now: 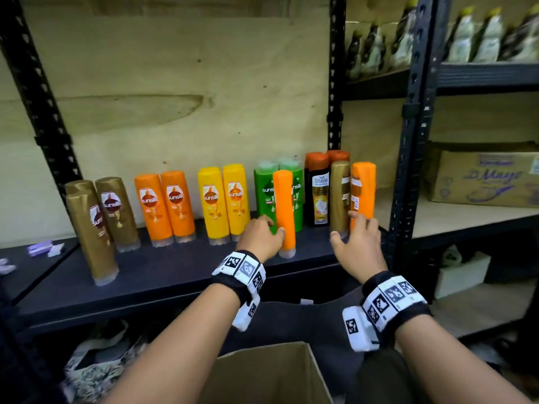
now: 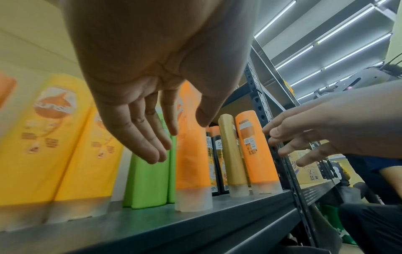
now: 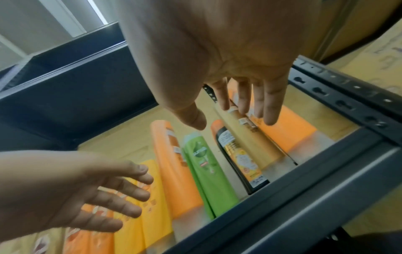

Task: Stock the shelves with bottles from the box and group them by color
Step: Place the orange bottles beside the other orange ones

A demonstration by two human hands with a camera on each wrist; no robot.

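On the dark shelf [image 1: 175,272] bottles stand in colour groups: gold [image 1: 99,217], orange [image 1: 164,205], yellow [image 1: 221,199], green [image 1: 264,193], black [image 1: 319,196]. One orange bottle [image 1: 284,211] [image 2: 191,163] stands alone in front of the green ones. My left hand [image 1: 274,224] [image 2: 182,137] is open beside it, thumb at its side, fingers straight. At the right end stand a gold bottle [image 1: 339,196] [image 3: 250,144] and another orange bottle [image 1: 363,188] [image 3: 287,132]. My right hand [image 1: 344,225] [image 3: 233,120] is open, its straight fingers at these two. The cardboard box [image 1: 262,374] sits below, between my forearms.
A black upright post [image 1: 408,170] stands just right of my right hand. Beyond it, a printed carton [image 1: 481,176] sits on the neighbouring shelf, with several bottles [image 1: 466,36] on the shelf above. Small purple items [image 1: 43,247] lie at the far left.
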